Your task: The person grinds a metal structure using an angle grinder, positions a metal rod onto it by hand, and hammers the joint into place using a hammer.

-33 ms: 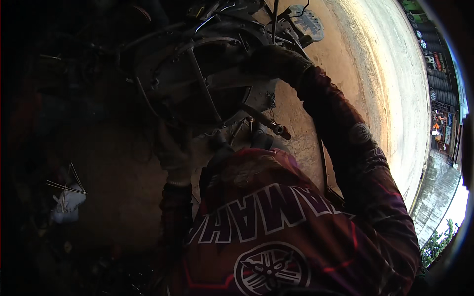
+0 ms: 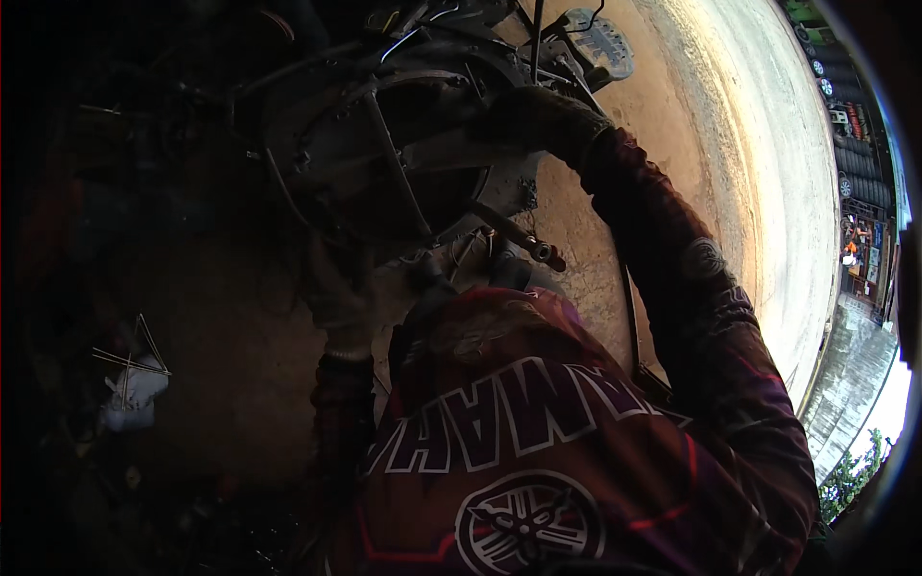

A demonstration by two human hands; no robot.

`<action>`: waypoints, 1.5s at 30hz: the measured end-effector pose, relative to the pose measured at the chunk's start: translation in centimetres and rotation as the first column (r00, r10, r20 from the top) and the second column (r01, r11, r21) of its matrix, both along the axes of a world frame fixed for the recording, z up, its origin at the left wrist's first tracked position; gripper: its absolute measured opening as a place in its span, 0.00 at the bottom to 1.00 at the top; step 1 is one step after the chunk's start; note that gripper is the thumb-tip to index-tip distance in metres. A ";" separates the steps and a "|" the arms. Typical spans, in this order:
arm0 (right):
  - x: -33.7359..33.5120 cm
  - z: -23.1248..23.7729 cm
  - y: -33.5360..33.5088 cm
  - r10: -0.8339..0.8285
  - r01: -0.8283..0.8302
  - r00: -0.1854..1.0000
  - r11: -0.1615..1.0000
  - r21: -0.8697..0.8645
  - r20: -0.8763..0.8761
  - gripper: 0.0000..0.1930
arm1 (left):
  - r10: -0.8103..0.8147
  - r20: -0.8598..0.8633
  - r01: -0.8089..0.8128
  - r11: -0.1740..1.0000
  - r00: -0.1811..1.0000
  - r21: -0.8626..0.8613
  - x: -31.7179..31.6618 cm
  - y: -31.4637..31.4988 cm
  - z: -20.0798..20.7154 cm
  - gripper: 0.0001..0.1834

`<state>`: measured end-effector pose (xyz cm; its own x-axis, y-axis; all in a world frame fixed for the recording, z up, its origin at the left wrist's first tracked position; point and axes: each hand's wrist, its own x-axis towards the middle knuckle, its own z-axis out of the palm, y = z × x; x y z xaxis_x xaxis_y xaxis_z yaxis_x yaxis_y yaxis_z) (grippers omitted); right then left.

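Fingers of the left hand point(image 2: 336, 293) and right hand point(image 2: 543, 117) sink into shadow; whether they are open or closed on anything, I cannot tell. Toward the floor's point(image 2: 240, 384) dark left edge lies a white bundle point(image 2: 134, 396), thin rods point(image 2: 128, 361) across it. Next, the left hand is near the lower left edge of a black metal frame point(image 2: 327, 120), contact unclear. A slanting crossbar point(image 2: 394, 158) spans the frame. From its lower right edge juts a lever point(image 2: 519, 235); the right hand reaches its upper right edge, near a perforated footplate point(image 2: 600, 46).
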<state>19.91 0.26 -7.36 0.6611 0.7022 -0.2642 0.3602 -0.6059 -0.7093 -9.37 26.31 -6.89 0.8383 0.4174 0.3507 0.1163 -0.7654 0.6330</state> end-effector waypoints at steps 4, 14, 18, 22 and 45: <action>-1.2 5.8 2.7 -0.156 0.055 0.949 0.939 -0.340 -0.276 0.33 | -0.004 -0.094 -0.008 0.991 0.996 -0.133 0.1 -0.3 0.7 0.39; -1.0 0.4 0.0 -0.094 0.088 0.995 0.983 0.160 0.034 0.29 | 0.009 0.023 -0.007 0.996 1.000 -0.089 0.5 -0.2 0.3 0.35; -5.5 7.7 0.1 -0.326 0.297 0.895 0.945 -0.138 -0.304 0.22 | 0.070 -0.019 -0.068 0.994 0.997 0.090 -0.7 0.4 -0.1 0.34; -7.8 0.7 -4.9 -0.270 0.385 0.910 0.832 0.400 -0.315 0.23 | 0.057 0.017 -0.060 0.976 0.998 0.209 0.0 0.5 2.4 0.32; -7.0 4.9 -0.4 -0.488 0.462 0.840 0.873 0.159 0.238 0.24 | -0.103 -0.184 0.183 0.846 0.978 0.500 7.2 2.3 4.9 0.34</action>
